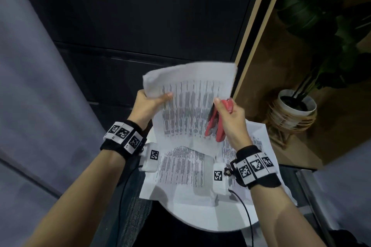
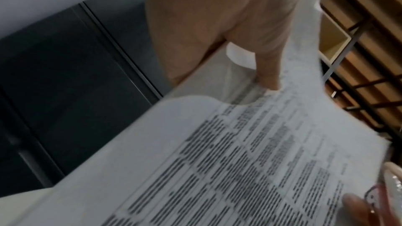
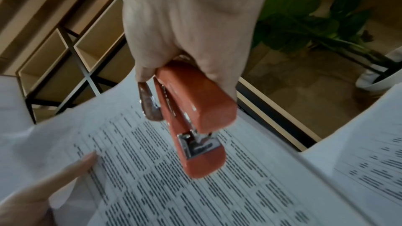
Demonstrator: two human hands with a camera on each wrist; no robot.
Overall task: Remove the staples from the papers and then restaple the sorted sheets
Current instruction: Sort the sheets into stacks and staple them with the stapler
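- A dark panelled cabinet front filled the far background, with a wooden floor to its right.
- A round white desk sat below the forearms and carried loose printed sheets spread over its top, some running past its right edge.
- A held-up white printed sheet, covered in dense rows of dark text, stood raised above the desk and apart from the sheets lying there; whether it was one page or several could not be told.
- A green leafy plant in a white pot stood on the floor to the right, well apart from the desk.
- A wooden shelf unit with black metal framing showed behind the paper in the right wrist view.
- The left hand pinched the left edge of the raised sheet, thumb on the printed face and fingers curled behind the paper.
- The right hand was wrapped around a red-orange plastic stapler, fingers curled over its back end, with the nose pointing toward the printed face of the raised sheet, near its right side.
- The stapler's metal mouth stood slightly parted, just above the paper; whether it touched the page could not be told.
- Black wristbands with black-and-white square markers circled both wrists.
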